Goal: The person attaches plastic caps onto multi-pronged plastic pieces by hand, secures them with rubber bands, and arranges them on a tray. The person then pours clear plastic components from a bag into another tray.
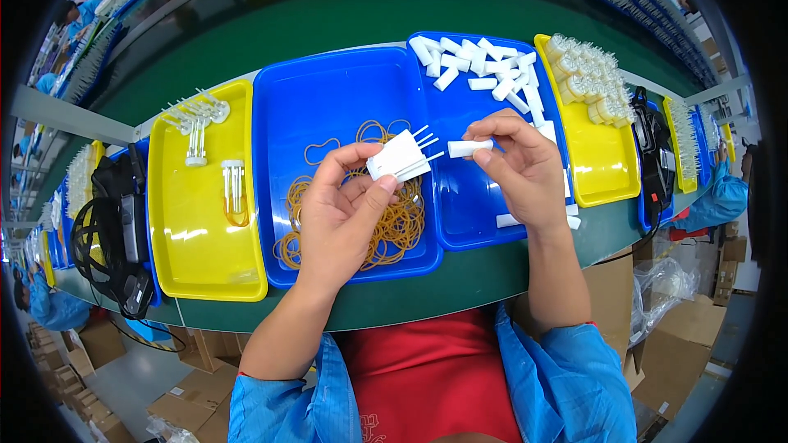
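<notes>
My left hand (343, 217) is closed on a small bundle of white plastic pieces (400, 156), whose thin white rods stick out to the right. Between the thumb and fingertips of my right hand (524, 166) is a short white plastic block (469, 148), held level just right of the rods and apart from them. Beneath my left hand, many tan rubber bands (394, 234) lie loose in a blue tray (328, 82). Another blue tray (460, 226), under my right hand, has a heap of similar white blocks (492, 66) at its far end.
A yellow tray (185, 246) on the left holds several white rodded pieces (195, 127) and a banded bundle (234, 189). Banded clusters (587, 78) fill part of the right yellow tray (603, 168). Black cabled devices (123, 230) stand farther left. Cardboard boxes (681, 353) sit below the table.
</notes>
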`<control>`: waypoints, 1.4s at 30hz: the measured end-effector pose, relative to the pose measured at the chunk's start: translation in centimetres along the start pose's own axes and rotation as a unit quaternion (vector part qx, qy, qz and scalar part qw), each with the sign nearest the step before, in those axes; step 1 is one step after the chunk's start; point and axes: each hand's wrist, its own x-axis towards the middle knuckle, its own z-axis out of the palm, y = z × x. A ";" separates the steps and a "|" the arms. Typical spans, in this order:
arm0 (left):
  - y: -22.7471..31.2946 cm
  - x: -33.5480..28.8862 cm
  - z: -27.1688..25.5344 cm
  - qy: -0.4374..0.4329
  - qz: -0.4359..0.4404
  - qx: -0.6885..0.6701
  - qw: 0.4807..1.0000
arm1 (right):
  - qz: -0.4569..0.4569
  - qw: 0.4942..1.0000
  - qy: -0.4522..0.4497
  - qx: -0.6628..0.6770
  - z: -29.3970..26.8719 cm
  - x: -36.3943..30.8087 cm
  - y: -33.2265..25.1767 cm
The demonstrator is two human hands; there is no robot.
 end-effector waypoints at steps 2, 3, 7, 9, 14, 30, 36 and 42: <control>0.0 0.0 0.0 -0.003 0.000 0.001 1.000 | 0.013 1.000 0.009 0.020 0.2 -0.1 -0.1; 0.0 0.0 -0.1 -0.006 0.000 0.001 1.000 | 0.027 0.999 0.016 0.040 0.3 -0.1 -0.1; 0.0 0.0 0.0 -0.004 -0.003 0.005 1.000 | 0.002 0.999 0.025 -0.031 -0.4 0.1 -0.1; -0.2 0.0 -0.2 0.000 0.003 -0.001 1.000 | -0.041 0.956 -0.013 -0.291 -1.6 0.4 -0.3; -0.1 0.0 -0.2 0.000 0.000 0.002 1.000 | 0.004 0.903 -0.133 -0.409 -2.7 -0.2 -0.8; 0.1 -0.1 0.0 -0.003 -0.001 0.005 1.000 | 0.093 0.934 -0.083 -0.335 -2.5 -0.5 -0.8; 0.3 0.0 0.3 0.005 -0.006 -0.002 1.000 | 0.052 0.996 -0.061 -0.034 -0.6 -0.8 -1.1; 0.3 0.0 0.1 -0.002 -0.007 -0.001 1.000 | 0.025 0.998 -0.037 -0.038 -0.6 -0.3 -0.7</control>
